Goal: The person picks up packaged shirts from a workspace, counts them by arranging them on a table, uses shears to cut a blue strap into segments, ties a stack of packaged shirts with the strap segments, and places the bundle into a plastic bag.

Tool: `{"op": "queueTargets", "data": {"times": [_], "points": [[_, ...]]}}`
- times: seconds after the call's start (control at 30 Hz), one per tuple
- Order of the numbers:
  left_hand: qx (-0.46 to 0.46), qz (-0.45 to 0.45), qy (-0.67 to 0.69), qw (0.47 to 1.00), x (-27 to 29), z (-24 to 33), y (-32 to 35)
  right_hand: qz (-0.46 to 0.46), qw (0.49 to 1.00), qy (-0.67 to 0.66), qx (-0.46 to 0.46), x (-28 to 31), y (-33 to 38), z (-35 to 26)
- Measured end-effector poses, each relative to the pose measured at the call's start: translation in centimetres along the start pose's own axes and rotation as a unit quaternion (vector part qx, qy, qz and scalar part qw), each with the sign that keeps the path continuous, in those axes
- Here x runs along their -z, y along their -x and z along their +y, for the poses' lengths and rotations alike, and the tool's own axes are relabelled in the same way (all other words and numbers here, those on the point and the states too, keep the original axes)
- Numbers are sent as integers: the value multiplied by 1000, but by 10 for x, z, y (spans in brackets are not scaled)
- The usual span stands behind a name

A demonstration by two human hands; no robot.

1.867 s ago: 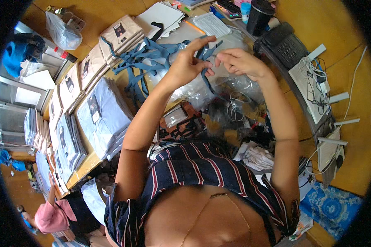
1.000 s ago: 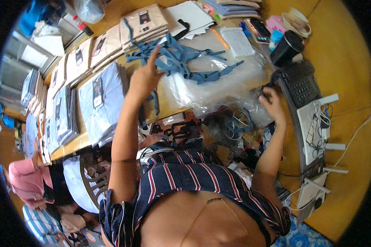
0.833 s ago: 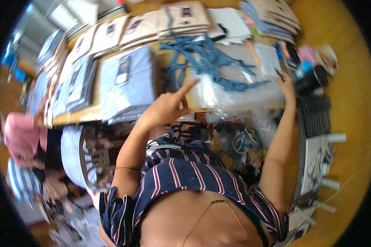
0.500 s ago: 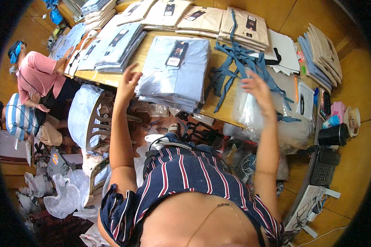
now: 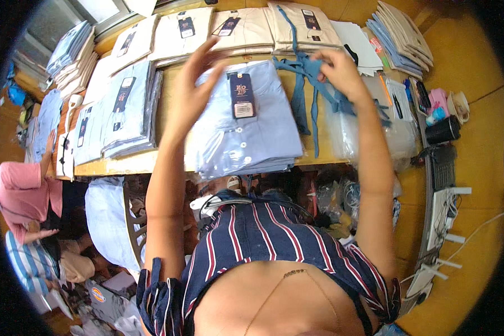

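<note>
Head view: left grip [image 5: 193, 92] wide, empty, by bagged blue shirts [image 5: 249, 131] at the near edge of the bench [image 5: 123, 167]; right grip [image 5: 343, 74] curls at blue strips [image 5: 299, 103], I cannot confirm its hold. Nearward drag could slip these slick-wrapped shirts off.

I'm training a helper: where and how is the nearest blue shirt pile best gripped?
Probably under its lower left and right edges, one hand from each side: the blue shirt pile lies flat and wide, its layers stacked in shiny plastic.
</note>
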State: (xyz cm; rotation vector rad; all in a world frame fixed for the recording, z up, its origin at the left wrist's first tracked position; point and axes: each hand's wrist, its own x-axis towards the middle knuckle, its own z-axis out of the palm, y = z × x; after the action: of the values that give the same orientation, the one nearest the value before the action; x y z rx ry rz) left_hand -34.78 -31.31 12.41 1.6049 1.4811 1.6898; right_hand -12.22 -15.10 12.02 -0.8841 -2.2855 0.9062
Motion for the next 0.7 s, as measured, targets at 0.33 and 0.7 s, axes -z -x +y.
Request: {"op": "queueTargets", "data": {"times": [0.33,0.7], "points": [[75,-159,-7,984,78,4,-40,-155,983,-21,-100,18,17,-104],[-87,-79,-360,925,115,-74,8,-234,962,-87,-110,-22,8,-78]]}}
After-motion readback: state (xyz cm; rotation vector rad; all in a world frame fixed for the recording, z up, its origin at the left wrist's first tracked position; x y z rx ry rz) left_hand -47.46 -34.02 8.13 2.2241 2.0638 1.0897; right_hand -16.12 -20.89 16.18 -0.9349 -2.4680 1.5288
